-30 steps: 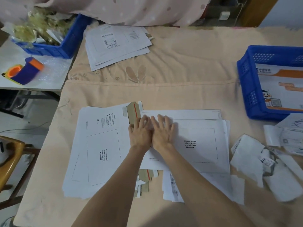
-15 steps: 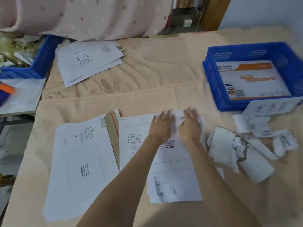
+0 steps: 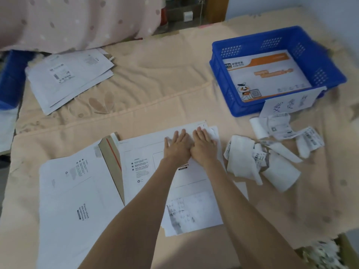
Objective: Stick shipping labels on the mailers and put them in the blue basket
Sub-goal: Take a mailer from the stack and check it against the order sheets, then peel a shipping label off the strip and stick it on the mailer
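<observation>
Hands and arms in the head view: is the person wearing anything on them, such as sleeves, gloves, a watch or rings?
Nothing worn shows. The left hand and right hand are bare, without gloves. Both forearms are uncovered down to the frame's bottom edge, with no sleeve, watch or bracelet. No ring shows, though the picture is slightly soft.

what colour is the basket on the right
Blue, with perforated walls; the basket shows best in the head view.

At frame centre the left hand [image 3: 177, 146] and right hand [image 3: 204, 145] press flat, side by side, on a white mailer [image 3: 144, 167] lying on the desk [image 3: 155, 94]. The blue basket [image 3: 318, 53], upper right, holds one printed mailer [image 3: 272, 74]; crumpled label backings [image 3: 246, 158] lie right of the hands.
</observation>
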Demonstrator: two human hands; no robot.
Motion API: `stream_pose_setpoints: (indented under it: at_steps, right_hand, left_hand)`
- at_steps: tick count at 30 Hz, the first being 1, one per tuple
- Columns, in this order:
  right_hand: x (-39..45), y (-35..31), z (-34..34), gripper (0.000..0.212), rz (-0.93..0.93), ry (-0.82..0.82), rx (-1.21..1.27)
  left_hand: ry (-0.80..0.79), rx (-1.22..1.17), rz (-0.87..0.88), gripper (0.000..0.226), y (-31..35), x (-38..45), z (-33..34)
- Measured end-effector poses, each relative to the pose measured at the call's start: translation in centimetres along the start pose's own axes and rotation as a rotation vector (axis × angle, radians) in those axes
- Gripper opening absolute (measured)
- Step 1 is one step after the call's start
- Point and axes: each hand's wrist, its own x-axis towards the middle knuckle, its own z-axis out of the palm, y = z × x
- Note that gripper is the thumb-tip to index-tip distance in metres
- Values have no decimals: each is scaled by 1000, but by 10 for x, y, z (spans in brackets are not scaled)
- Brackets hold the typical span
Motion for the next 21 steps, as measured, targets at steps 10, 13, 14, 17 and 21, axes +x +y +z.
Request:
stream_pose_setpoints:
  at_steps: [10,13,14,17,21]
  right_hand:
    - [-64,56,-71,25,372,729,768]
    - [-89,98,-71,22,703,689,634]
    - [-95,109,-69,24,750,631,631]
    - [-104,130,-58,28,770,494,675]
    - [-106,133,-45,24,756,425,666]
  left_hand:
    - [306,-792,18,16,78,-28,-15]
    - [41,-892,115,19,110,-41,0]
    - [-19,-892,156,19,120,-46,5]
    - [-140,-815,239,27,142,-57,19]
    - [-256,-641,244,40,152,-60,35]
